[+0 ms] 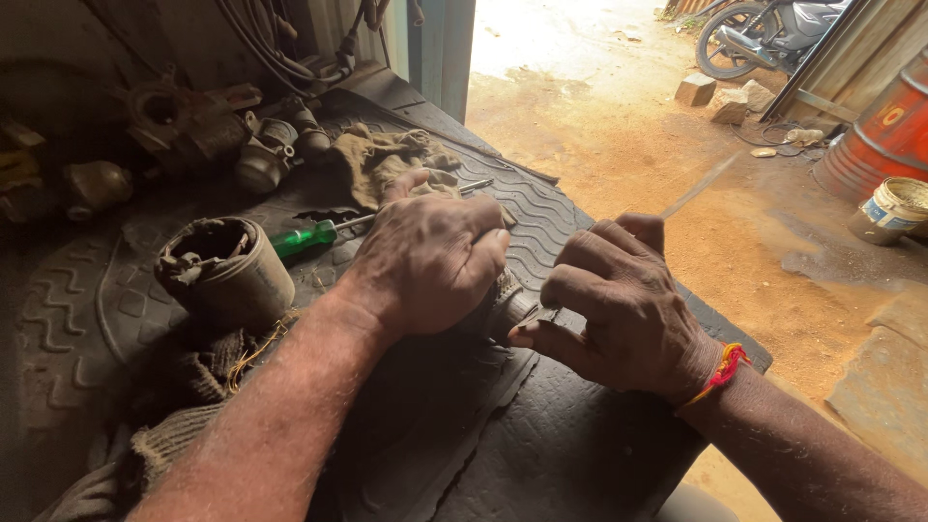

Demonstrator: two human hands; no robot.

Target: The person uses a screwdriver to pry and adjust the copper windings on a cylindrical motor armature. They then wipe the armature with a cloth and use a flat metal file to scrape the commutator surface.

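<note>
Near the bench edge, 2 hands: left hand wraps a metal part (mostly hidden), right hand grips a thin blade. Green screwdriver lies far left.

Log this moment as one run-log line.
left hand: grips metal part | right hand: holds thin blade | nearby: green screwdriver, cylindrical housing

The left hand hides nearly all of the grey metal part it grips. The thin blade rising from the right hand is blurred. The motorcycle and orange drum are cut off.
</note>
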